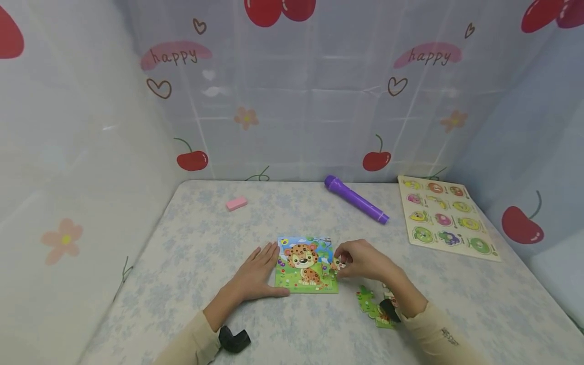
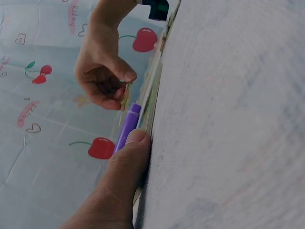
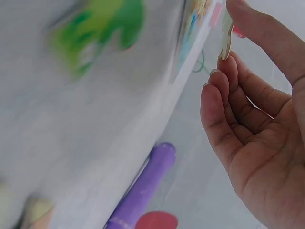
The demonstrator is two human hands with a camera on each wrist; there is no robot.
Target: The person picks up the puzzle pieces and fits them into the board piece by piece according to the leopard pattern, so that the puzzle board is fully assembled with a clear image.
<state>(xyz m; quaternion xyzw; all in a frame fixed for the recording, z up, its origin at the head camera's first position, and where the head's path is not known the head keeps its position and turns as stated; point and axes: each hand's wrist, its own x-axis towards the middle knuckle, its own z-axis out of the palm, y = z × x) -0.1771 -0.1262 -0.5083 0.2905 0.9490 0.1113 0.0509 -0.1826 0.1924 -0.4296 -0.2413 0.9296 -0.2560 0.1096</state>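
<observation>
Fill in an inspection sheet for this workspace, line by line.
Surface: pale, blue-patterned tabletop.
Job's things: leopard puzzle lying flat; loose puzzle pieces nearer the person, to the right, partly hidden.
Clutter: purple toy microphone, pink block and fruit board, all farther back.
Hands: left hand rests at the puzzle's left edge; right hand pinches a puzzle piece at its right edge.
Cables: nothing seen.
Surroundings: cherry-print sheeting at back and sides.

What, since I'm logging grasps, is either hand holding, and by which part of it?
The right hand pinches a puzzle piece by its edges, between thumb and fingertips. The left hand holds nothing, resting at the left side of the puzzle.
</observation>
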